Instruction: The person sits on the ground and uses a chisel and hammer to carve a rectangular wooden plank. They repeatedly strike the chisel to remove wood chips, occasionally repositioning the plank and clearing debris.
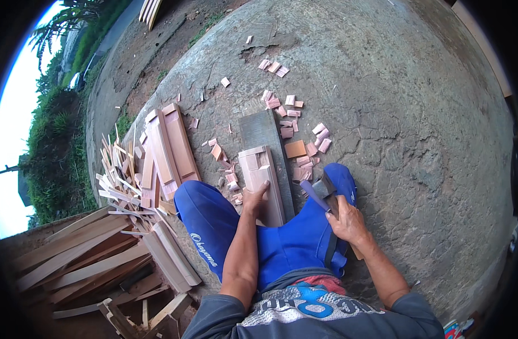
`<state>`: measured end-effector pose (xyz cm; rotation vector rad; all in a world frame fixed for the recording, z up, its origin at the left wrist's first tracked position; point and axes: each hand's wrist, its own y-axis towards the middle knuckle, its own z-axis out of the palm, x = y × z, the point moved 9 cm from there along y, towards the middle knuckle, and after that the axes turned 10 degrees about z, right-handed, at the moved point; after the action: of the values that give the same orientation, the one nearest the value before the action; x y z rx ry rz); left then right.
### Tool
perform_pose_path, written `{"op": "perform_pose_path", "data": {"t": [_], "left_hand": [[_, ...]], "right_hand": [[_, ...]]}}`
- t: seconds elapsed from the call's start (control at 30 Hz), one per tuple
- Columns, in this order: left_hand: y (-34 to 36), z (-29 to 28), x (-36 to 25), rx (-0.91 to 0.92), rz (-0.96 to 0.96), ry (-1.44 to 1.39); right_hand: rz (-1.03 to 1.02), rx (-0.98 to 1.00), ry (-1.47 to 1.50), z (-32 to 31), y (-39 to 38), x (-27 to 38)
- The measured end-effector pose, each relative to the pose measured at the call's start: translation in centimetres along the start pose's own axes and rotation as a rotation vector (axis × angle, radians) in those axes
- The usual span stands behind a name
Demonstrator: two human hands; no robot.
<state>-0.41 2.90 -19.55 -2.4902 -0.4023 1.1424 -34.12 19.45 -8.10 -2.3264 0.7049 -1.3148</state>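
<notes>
My left hand [254,199] grips the near side of a pale pinkish notched wooden block [258,165], thumb on top. The block rests lengthwise on a dark grey board [259,127] lying on the ground between my knees. My right hand [347,221] is closed round the handle of a hatchet [325,191], held over my right thigh. Its broad dark head points up and left, apart from the block. Several small wood offcuts [320,135] lie just right of the board, and an orange-brown square piece [296,149] lies among them.
Stacked notched boards [170,144] lie to the left, with a heap of thin wood strips [123,175] beside them. Long planks [84,254] and a wooden frame [146,316] fill the lower left. The cracked concrete ground [406,124] stretches right; greenery [58,147] borders the far left.
</notes>
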Motion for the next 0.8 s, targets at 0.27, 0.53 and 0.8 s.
{"op": "perform_pose_path", "data": {"t": [0.27,0.53,0.8], "left_hand": [[-2.5,-1.1,-4.0,0.071,-0.080,0.122],[-3.3,-0.6,-9.0,-0.220,0.460,0.559],[-2.4,1.1,-7.8,-0.019,0.321,0.262]], "right_hand": [[0.020,0.014,0.083,-0.2,-0.1,-1.3],[-0.001,0.015,0.125,-1.0,-0.3,-1.7],[0.035,0.008,0.116,-0.9,-0.1,-2.0]]}}
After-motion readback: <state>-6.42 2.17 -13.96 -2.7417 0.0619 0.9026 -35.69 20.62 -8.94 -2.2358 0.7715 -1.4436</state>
